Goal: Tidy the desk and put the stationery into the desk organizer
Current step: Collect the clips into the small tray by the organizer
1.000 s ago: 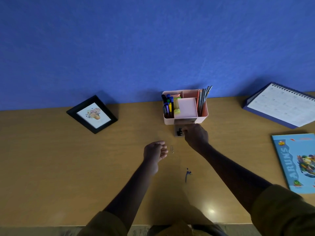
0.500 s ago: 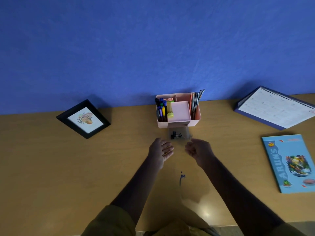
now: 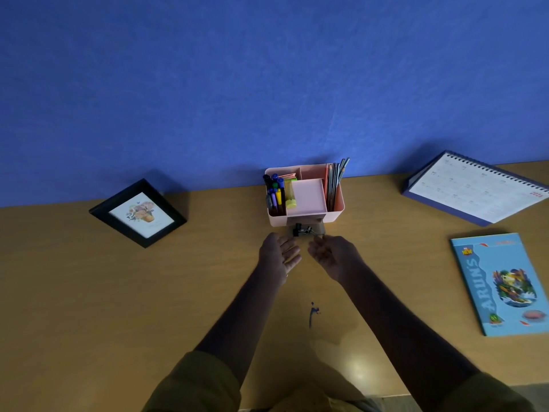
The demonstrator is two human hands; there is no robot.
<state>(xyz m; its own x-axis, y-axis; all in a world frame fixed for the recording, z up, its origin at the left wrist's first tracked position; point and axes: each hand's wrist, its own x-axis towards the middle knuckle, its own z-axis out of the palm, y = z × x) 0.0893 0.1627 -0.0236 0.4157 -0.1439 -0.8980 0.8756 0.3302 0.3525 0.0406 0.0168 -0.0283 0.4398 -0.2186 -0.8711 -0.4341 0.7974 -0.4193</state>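
Desk (image 3: 74, 292): a wooden top set against a blue wall (image 3: 208, 84), with its back edge running along that wall.
Picture frame (image 3: 138, 214): black, turned at an angle, near the back edge on the desk's left half.
Left hand (image 3: 279, 254): in front of the organizer, just left of the desk's middle. Its fingers were straight and close together, the palm faced inward, and it held nothing.
Desk organizer (image 3: 306, 197): a pink box at the middle of the back edge, up against the wall.
Markers (image 3: 274, 193): upright in the organizer's left compartment.
Pencils (image 3: 335, 182): upright in the right compartment, with their tips leaning right.
Drawer (image 3: 318, 230): a shallow see-through tray sticking out of the organizer's front face, toward the person.
Binder clip (image 3: 301, 230): black with metal handles, lying in the drawer just beyond both sets of fingertips.
Right hand (image 3: 332, 255): beside the left hand but apart from it — its fingers were loosely curled, the palm was turned up and inward, and the fingertips were close to the drawer's front.
Ink mark (image 3: 312, 315): a dark blot on the desk between the forearms, toward the front edge.
Calendar (image 3: 475, 188): a spiral-bound tent standing at the back right corner.
Book (image 3: 505, 283): light blue, lying flat by the right edge — nearer the person than the calendar.
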